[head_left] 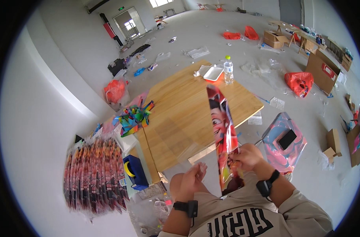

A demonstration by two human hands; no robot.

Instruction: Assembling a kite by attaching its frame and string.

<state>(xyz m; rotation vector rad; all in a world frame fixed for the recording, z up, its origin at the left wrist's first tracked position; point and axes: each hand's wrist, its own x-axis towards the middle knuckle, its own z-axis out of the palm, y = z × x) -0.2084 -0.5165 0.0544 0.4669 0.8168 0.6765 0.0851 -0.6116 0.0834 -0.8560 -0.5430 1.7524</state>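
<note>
My right hand [247,157] grips a long, narrow, glossy printed sheet [220,125] with a red cartoon face on it. The sheet stands tilted in front of me, its upper end over the wooden table [172,102] and its lower end at my lap. My left hand [196,172] is closed just above my left thigh, fingers pressed together. Close by, a clear plastic film [184,155] overhangs the near table edge; I cannot make out whether those fingers pinch it. A large pile of similar printed packs [95,173] lies to the left, beside a blue tape dispenser [135,173] with yellow tape.
On the table's far end are a water bottle [228,71] and a white tray [214,73]. Rainbow-coloured strips [134,118] heap at its left corner. A black phone [287,139] lies on a stool at right. Red bags [299,83], cardboard boxes [321,73] and plastic litter the floor.
</note>
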